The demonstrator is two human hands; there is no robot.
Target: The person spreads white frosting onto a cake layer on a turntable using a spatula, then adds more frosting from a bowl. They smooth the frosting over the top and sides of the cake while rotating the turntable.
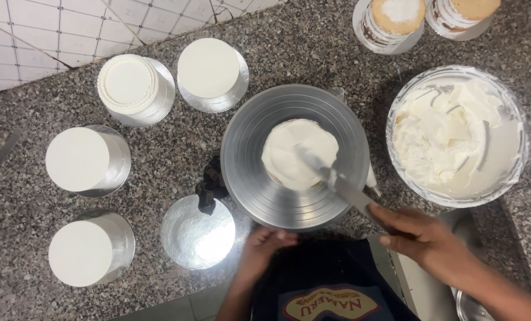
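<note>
— Where are we with the small cake (pixel 298 151)? It sits mid-turntable (pixel 259 190), its top covered in white cream, though we judge the coat rough yet; a strip of bare sponge shows at the near edge, so the sides look undone.

— Our right hand (pixel 423 235) has its fingers closed round the palette knife (pixel 331 175), blade laid on the cream. Our left hand (pixel 265 244) rests at the turntable's near rim, fingers curled loosely, holding nothing we can see.

— Four frosted cakes (pixel 78 159) stand finished on silver boards to the left; one empty silver board (pixel 197 233) waits. Two unfrosted layered cakes (pixel 396 21) remain at the counter's (pixel 170 154) far edge.

— The cream bowl (pixel 455 134) looks well stocked. Those far cakes are cut off by the frame, and the dark thing (pixel 211 185) beside the turntable we cannot make out.
</note>
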